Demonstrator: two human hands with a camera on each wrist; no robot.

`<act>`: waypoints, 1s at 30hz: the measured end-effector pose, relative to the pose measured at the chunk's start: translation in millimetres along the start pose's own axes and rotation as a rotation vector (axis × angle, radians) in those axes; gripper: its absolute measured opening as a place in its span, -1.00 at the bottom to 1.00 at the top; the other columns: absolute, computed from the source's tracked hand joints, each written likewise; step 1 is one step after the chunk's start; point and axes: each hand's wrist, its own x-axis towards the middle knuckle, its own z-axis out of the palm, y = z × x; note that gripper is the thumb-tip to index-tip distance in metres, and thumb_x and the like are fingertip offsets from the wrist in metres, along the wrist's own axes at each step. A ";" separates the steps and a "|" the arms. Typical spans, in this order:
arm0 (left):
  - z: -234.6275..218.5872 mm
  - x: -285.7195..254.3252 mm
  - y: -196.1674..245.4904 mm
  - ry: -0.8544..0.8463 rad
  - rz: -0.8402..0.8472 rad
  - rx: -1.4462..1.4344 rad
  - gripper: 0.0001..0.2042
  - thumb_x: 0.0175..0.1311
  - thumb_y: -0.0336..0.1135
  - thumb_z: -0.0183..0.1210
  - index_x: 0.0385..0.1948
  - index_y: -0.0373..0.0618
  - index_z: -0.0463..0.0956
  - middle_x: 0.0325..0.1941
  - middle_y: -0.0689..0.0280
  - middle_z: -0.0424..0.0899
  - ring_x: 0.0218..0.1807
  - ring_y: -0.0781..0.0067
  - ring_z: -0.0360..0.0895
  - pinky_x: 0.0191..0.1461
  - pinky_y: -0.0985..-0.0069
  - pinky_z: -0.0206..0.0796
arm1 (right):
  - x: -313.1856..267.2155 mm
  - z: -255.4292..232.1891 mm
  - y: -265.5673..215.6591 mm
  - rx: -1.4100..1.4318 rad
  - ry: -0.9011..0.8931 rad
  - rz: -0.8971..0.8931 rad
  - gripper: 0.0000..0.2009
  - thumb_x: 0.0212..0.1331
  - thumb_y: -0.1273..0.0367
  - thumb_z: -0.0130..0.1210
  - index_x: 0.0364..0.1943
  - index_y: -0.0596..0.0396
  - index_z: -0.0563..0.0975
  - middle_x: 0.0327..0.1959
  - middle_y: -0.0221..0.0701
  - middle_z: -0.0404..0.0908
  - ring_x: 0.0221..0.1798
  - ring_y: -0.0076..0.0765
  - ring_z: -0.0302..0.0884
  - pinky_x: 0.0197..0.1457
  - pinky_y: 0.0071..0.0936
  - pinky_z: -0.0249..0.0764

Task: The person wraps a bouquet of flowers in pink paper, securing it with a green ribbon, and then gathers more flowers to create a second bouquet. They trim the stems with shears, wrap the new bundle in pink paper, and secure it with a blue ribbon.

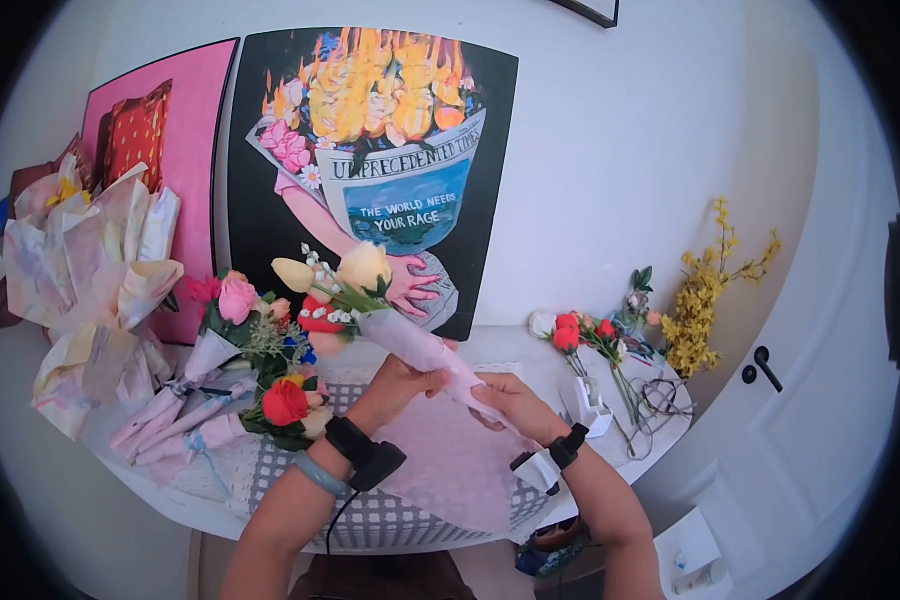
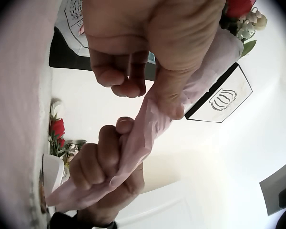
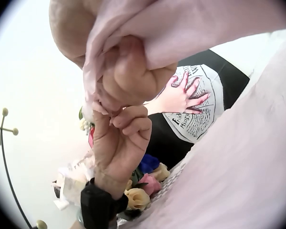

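Observation:
A small bouquet (image 1: 415, 345) in pale pink wrapping paper slants up and left over the table in the head view. A cream rose (image 1: 363, 267), a cream bud and small white blossoms show at its top. My left hand (image 1: 398, 388) holds the wrapped stems partway down, its thumb pressed on the paper in the left wrist view. Lower down, my right hand (image 1: 520, 405) grips the narrow end, fingers curled round the pink paper (image 2: 133, 155). The stems inside are hidden. Below both hands a flat pink sheet (image 1: 440, 475) lies on the checked cloth (image 1: 300, 500).
Finished-looking wrapped bouquets (image 1: 185, 425) lie at the left, beside a large paper-wrapped bunch (image 1: 90, 260). At the right are loose red roses (image 1: 567, 332), a white tape dispenser (image 1: 590, 405) and yellow sprays (image 1: 698, 310). A flower painting (image 1: 370, 180) leans on the wall behind.

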 end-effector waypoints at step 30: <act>9.7 -4.6 -3.4 0.034 -0.102 -0.297 -0.71 0.20 -0.39 0.07 -0.04 -0.17 0.32 -0.18 0.24 0.50 -0.39 0.58 0.37 -0.37 0.66 0.22 | 6.5 -10.9 9.7 0.143 -0.175 0.079 -0.78 0.30 0.17 -0.09 -0.24 -0.01 0.45 -0.65 -0.63 0.20 -0.71 -0.82 0.01 -0.73 -0.81 -0.09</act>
